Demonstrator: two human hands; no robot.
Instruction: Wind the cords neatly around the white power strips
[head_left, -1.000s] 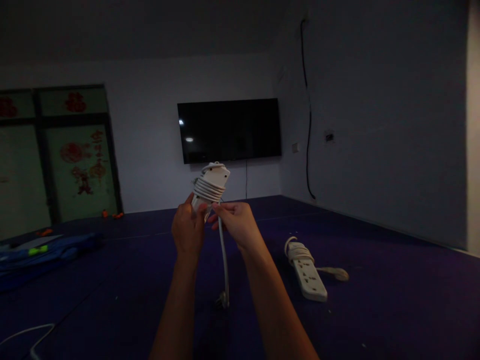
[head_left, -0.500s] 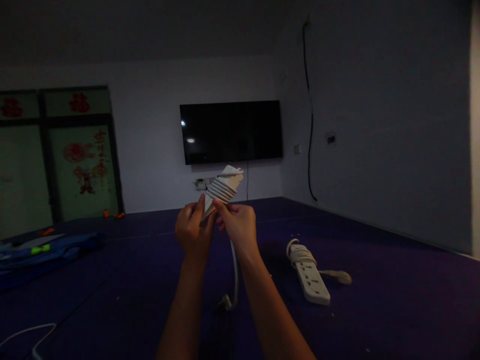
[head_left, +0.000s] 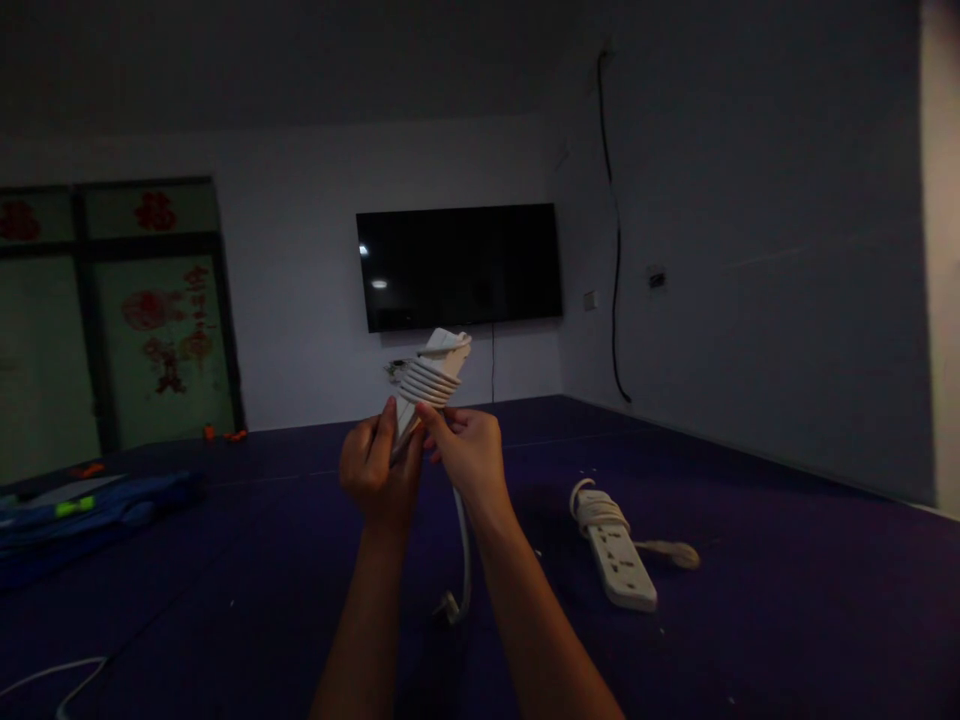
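Note:
A white power strip (head_left: 406,418) is held up in front of me, tilted, with its cord (head_left: 429,385) wound several times around the upper part. My left hand (head_left: 371,462) is closed on the strip's lower end, thumb along its side. My right hand (head_left: 471,447) pinches the cord at the lowest turn, fingers partly hidden behind the strip. From there the free end of the cord hangs down to a plug (head_left: 450,606) low over the purple surface. To the right lies a second white power strip (head_left: 624,570), its cord wrapped around its far end.
The purple surface (head_left: 750,620) spreads out below. At left lie a blue cloth item (head_left: 142,495) and small orange things (head_left: 235,436). A white cable (head_left: 82,680) lies at lower left. A television (head_left: 461,268) hangs on the far wall; a dark cable (head_left: 618,260) runs down the right wall.
Both hands and the wrapped power strip have shifted slightly left, and the strip stands a little more upright. The second power strip stays where it lies.

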